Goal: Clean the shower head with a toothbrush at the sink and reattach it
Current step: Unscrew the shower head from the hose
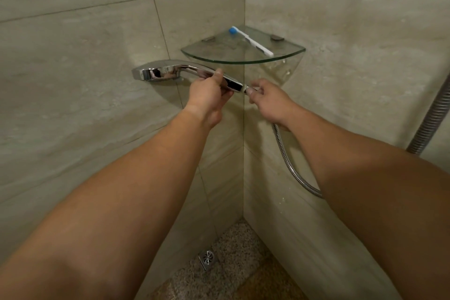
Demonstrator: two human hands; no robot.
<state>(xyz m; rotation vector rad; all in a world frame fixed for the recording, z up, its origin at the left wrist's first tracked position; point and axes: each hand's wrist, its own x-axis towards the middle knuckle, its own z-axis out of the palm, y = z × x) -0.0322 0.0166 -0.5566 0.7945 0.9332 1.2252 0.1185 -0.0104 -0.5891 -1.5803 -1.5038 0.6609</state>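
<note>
Partly hidden hose point(291, 165) behind right hand point(270, 102)

1. No text, label, brand, number or sign can be read anywhere in the view.
2. The chrome shower head point(158, 73), held at its handle, shows only reflections.
3. The toothbrush point(252, 41), on the glass corner shelf point(243, 59) above the grip, has dark marks along its handle, too small to read.

Hose point(289, 165) end hidden under right hand point(267, 101)
</note>
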